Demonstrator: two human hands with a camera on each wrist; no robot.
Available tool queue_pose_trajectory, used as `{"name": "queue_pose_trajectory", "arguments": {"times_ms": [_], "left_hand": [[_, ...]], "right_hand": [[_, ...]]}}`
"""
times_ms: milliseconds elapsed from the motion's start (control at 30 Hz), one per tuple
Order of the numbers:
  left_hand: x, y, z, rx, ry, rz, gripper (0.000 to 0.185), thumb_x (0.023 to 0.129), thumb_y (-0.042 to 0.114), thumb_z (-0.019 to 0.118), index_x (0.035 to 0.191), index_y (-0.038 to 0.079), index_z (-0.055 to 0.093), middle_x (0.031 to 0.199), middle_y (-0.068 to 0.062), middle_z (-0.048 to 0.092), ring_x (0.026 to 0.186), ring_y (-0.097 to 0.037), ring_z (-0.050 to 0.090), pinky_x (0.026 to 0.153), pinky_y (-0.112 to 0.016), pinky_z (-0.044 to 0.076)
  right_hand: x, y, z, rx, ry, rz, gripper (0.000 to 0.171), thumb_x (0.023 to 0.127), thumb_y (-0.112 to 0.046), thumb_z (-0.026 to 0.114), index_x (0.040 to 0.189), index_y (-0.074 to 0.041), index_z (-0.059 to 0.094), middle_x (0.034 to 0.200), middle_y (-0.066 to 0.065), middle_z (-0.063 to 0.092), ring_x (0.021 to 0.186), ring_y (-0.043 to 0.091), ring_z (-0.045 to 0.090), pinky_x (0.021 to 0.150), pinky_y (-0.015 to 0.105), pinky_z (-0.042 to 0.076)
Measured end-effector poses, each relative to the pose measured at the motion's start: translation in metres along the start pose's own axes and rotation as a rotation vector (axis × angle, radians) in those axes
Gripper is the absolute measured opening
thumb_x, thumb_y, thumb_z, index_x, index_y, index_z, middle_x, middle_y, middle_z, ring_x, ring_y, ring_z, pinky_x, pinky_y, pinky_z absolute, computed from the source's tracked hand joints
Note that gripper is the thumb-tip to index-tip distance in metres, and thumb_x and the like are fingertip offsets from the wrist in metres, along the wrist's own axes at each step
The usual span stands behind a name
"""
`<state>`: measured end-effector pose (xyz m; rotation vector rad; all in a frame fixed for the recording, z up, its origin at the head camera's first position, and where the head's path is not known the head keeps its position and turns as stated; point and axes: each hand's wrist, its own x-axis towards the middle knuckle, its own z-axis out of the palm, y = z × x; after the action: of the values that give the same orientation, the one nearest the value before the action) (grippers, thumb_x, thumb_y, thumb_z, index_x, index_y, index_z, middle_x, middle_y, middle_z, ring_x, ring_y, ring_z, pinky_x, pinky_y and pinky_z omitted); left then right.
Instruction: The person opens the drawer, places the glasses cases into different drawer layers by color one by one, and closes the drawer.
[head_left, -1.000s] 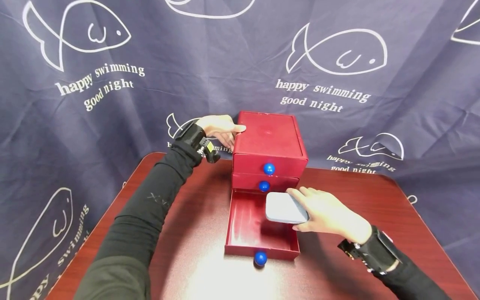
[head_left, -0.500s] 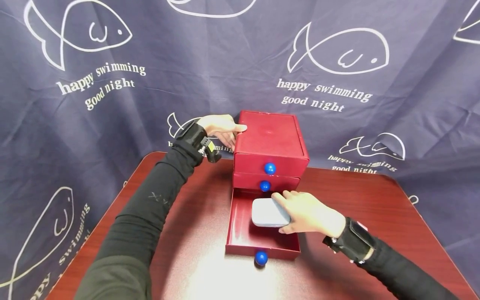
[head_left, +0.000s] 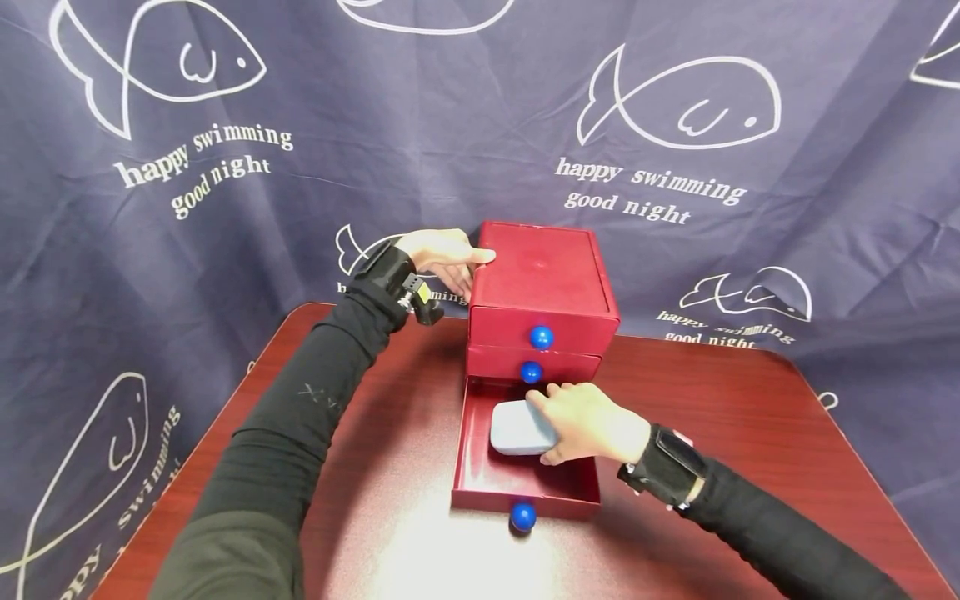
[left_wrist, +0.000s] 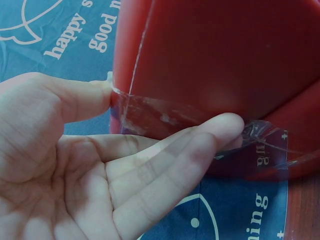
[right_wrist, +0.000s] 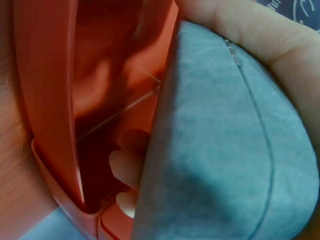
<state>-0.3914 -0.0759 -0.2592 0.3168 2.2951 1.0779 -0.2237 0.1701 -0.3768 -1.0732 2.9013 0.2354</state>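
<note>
A red drawer cabinet (head_left: 543, 271) with blue ball knobs stands on the table, its bottom drawer (head_left: 480, 475) pulled out. My left hand (head_left: 442, 252) lies against the cabinet's left side. Its thumb rests on the top edge, and the fairly straight fingers (left_wrist: 170, 172) touch the side wall, where clear tape shows. Above the drawer's inside, my right hand (head_left: 588, 423) grips a light blue glasses case (head_left: 521, 427) by its right end. The case has rounded edges and a seam (right_wrist: 265, 135). Whether it touches the drawer floor, I cannot tell.
The upper drawers are pushed in, with a blue knob (head_left: 542, 337) on the top one. Another blue knob (head_left: 522, 517) sticks out from the open drawer's front. A dark blue fish-print curtain (head_left: 465, 125) hangs behind the reddish wooden table (head_left: 697, 408).
My right hand has moved left and slightly down with the glasses case, bringing it further over the open drawer. The left hand stays on the cabinet.
</note>
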Motion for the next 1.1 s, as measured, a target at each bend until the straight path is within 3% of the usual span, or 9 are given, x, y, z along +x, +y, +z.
{"name": "queue_pose_trajectory", "arguments": {"times_ms": [333, 533, 767, 1100], "left_hand": [[0.001, 0.000, 0.000, -0.018, -0.026, 0.004, 0.050, 0.107, 0.034, 0.052, 0.129, -0.010, 0.058, 0.098, -0.018, 0.075, 0.083, -0.025, 0.076, 0.105, -0.048, 0.053], [0.001, 0.000, -0.001, -0.008, -0.025, 0.005, 0.049, 0.107, 0.035, 0.052, 0.128, -0.009, 0.059, 0.096, -0.018, 0.075, 0.084, -0.025, 0.076, 0.101, -0.044, 0.057], [0.001, -0.001, -0.001, -0.005, -0.013, 0.004, 0.049, 0.107, 0.035, 0.052, 0.128, -0.009, 0.061, 0.091, -0.016, 0.075, 0.083, -0.024, 0.076, 0.096, -0.040, 0.059], [0.002, -0.002, 0.000, -0.014, -0.003, 0.003, 0.049, 0.106, 0.034, 0.053, 0.126, -0.009, 0.061, 0.086, -0.014, 0.075, 0.083, -0.025, 0.076, 0.090, -0.037, 0.061]], "right_hand": [[0.015, -0.007, 0.003, 0.020, -0.099, 0.014, 0.063, 0.068, -0.051, 0.088, 0.107, -0.012, 0.057, 0.091, 0.006, 0.063, 0.078, 0.020, 0.063, 0.066, 0.033, 0.052], [0.021, -0.006, 0.005, 0.031, -0.131, 0.008, 0.062, 0.071, -0.052, 0.087, 0.108, -0.014, 0.055, 0.089, 0.004, 0.064, 0.076, 0.017, 0.062, 0.066, 0.030, 0.052], [0.028, -0.007, 0.009, 0.119, -0.183, -0.007, 0.059, 0.076, -0.050, 0.085, 0.112, -0.017, 0.052, 0.090, 0.001, 0.062, 0.076, 0.016, 0.060, 0.067, 0.030, 0.052], [0.033, -0.012, 0.011, 0.120, -0.226, 0.000, 0.060, 0.077, -0.049, 0.085, 0.112, -0.017, 0.048, 0.091, 0.003, 0.060, 0.076, 0.017, 0.060, 0.069, 0.034, 0.055]]}}
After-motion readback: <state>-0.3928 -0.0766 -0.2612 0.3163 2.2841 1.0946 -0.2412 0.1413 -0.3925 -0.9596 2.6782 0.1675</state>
